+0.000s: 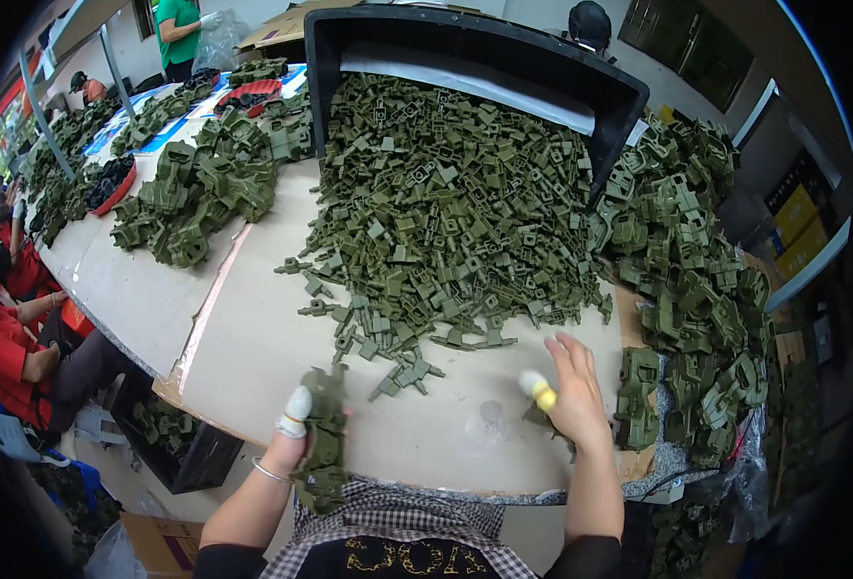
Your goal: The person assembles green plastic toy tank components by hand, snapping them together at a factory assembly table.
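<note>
At the table's near edge, my left hand (291,446) is closed round a long olive-green moulded plastic part (324,439), tilted upright. A white cover wraps its thumb. To the right, my right hand (579,403) is over the tabletop with fingers stretched apart; its thumb wears a white and yellow wrap. A dark green piece (538,415) shows partly under this hand; I cannot tell whether they touch. Beyond both hands lies a big heap of small green plastic pieces (446,212), spilling toward me from a tipped black bin (484,41). A few loose pieces (407,376) lie between my hands.
Larger green moulded parts are piled on the right (682,251) and far left (204,188). Red trays (115,193) hold dark pieces. A black crate (180,434) stands below the table's left edge. People in red (6,352) sit at left; a person in green (177,34) stands behind.
</note>
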### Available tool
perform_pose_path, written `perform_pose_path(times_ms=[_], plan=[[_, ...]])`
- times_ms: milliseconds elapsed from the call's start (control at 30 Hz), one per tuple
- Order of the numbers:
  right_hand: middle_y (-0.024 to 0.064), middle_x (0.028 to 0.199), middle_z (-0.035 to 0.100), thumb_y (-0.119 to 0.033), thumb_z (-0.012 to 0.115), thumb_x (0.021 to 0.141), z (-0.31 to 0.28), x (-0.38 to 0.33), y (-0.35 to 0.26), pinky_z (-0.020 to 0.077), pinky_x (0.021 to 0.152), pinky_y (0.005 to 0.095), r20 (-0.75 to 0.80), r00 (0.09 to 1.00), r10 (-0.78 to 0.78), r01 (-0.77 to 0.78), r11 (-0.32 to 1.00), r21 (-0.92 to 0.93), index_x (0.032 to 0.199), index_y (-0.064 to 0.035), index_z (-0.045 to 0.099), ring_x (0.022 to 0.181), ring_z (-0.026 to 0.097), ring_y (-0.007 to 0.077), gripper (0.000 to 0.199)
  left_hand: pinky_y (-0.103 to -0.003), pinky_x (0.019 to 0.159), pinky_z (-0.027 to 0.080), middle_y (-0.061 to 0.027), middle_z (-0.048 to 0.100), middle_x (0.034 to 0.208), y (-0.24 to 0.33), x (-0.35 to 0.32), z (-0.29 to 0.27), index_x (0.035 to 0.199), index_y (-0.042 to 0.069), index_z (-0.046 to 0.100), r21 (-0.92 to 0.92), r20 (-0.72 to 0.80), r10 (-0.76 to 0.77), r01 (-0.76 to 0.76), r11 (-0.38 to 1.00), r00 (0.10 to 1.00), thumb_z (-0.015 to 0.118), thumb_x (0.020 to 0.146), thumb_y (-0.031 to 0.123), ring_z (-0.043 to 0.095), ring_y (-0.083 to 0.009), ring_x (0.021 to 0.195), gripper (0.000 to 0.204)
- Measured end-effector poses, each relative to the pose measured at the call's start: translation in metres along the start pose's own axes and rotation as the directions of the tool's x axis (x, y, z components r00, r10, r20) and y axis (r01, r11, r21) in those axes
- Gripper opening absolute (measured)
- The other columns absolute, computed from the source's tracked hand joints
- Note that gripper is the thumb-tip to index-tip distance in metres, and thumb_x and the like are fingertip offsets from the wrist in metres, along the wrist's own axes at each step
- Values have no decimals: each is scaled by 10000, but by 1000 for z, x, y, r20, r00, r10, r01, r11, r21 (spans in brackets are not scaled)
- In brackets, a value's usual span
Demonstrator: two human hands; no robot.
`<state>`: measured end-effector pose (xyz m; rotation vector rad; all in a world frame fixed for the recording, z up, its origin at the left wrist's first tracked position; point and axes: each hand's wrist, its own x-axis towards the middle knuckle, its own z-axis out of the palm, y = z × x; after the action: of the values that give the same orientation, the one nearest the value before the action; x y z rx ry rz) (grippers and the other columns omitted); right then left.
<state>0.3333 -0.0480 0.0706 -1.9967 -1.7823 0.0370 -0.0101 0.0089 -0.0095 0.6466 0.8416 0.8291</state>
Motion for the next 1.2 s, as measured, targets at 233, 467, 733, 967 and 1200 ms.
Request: perform_pose_path(times_ms=[233,467,733,967,1200], plan=[[160,956,556,-91,619,715,67,35,12,442,791,396,172,985,-30,66,975,-211,954,18,571,895,519,332,267,-354,659,514,-163,587,984,-15,1,37,1146,62,452,-44,370,-262,298,954,891,375,765,695,613,-238,736,742],[127,779,590,-97,631,707,14,-5,-49,464,633,349,420,879,-226,-68,812,580,836,-34,592,713,581,306,149,-339,680,505,-141,599,947,-19,6,29,1158,64,452,53,327,-328,330,943,886,353,738,733,617,-223,765,797],[151,778,587,-129,596,751,47,-27,-65,464,612,376,377,850,-368,114,827,551,823,-17,578,689,575,334,135,-321,883,423,-95,515,1132,-3,-12,55,1375,72,183,387,586,-69,-204,899,808,539,865,228,533,-184,1009,641],[158,728,587,-138,561,744,45,-48,-60,452,605,371,568,762,-311,-50,846,531,848,-35,573,705,580,343,147,-319,962,332,-160,356,1341,-18,-26,52,1406,153,70,647,655,-58,-520,558,753,525,853,246,401,-273,1208,723],[155,861,582,-161,564,746,52,-64,-58,437,686,376,481,838,-258,-55,837,545,880,-28,566,789,565,318,188,-301,998,285,-132,286,1388,-28,-30,55,1404,112,70,444,720,3,-465,766,694,513,865,242,335,-224,1249,710]])
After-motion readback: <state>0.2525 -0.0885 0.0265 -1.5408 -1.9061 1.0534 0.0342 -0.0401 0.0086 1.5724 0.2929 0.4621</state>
